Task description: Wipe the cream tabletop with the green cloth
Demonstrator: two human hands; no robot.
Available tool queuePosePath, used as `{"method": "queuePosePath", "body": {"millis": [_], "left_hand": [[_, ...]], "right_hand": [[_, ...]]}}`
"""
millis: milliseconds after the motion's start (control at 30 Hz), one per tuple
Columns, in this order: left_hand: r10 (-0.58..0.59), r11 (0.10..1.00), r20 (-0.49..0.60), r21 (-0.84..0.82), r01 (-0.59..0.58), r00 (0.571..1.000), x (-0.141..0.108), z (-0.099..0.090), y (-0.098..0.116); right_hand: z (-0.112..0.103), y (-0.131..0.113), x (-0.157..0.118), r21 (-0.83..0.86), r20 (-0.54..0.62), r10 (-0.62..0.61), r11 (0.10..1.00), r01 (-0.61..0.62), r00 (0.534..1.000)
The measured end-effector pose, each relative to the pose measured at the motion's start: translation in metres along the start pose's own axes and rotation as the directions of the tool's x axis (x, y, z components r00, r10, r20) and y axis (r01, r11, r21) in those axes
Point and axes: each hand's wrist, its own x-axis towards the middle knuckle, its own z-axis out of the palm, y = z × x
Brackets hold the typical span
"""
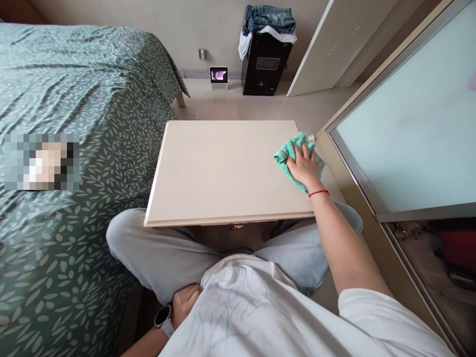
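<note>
My right hand (305, 166) is pressing down with its fingers spread open, pinning a bunched green microfibre cloth (286, 158) under the palm rather than gripping it. My left hand (185, 303) is resting half curled against my thigh, and my white shirt (253, 307) is covering enough of it that I can't tell whether it's holding anything. Left of the cream-painted board (223, 171), a bed with a green leaf-print cover (74, 124) is filling the view; right of it, a frosted glass door (405, 109) is standing. The board is lying across my knees, apparently to stay steady under my pressing hand, with the cloth near its far right corner. Beyond it, a black cabinet (266, 63) is carrying jeans (268, 20). A brass clasp (237, 226) is barely showing below the board's near edge.
</note>
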Motion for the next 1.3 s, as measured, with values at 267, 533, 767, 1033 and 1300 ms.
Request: {"method": "queuePosePath", "body": {"millis": [267,533,767,1033,1300], "left_hand": [[-0.022,1.0,0.013,0.013,0.022,1.0,0.004,-0.003,0.004],[-0.033,0.999,0.032,0.016,0.032,0.999,0.001,-0.003,-0.001],[-0.068,0.998,0.033,0.011,0.068,0.997,-0.004,0.0,-0.003],[-0.032,0.999,0.021,0.002,0.032,0.999,-0.001,-0.001,-0.001],[-0.021,1.0,0.014,0.008,0.021,1.0,0.003,-0.003,0.003]], "right_hand": [[0.009,-0.113,-0.041,-0.013,0.093,-0.157,0.987,0.159,0.983],[0.055,-0.296,-0.121,0.083,0.239,-0.756,0.641,0.763,0.609],[0.059,-0.279,-0.129,0.166,0.252,-0.886,0.436,0.885,0.389],[0.012,-0.117,-0.042,-0.015,0.266,-0.509,0.847,0.531,0.819],[0.001,-0.001,-0.051,-0.174,0.043,-0.055,0.983,0.061,0.998]]}}
